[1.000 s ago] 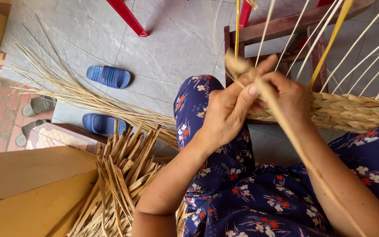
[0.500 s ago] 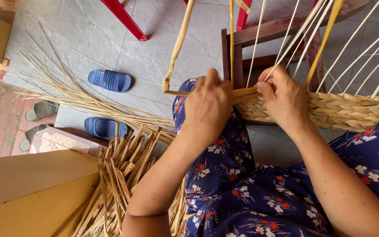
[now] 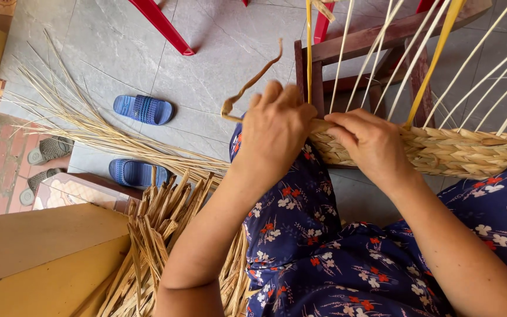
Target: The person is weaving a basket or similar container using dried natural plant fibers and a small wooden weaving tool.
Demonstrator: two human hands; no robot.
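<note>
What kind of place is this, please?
Probably a home porch or yard used for basket weaving: tiled floor with blue sandals, a heap of dried reeds, and a half-woven basket under both hands.

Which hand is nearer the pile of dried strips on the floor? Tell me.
Left. The left hand grips the woven band's end, above and right of the pile of dried strips. The right hand presses the band farther right, farther away.
</note>
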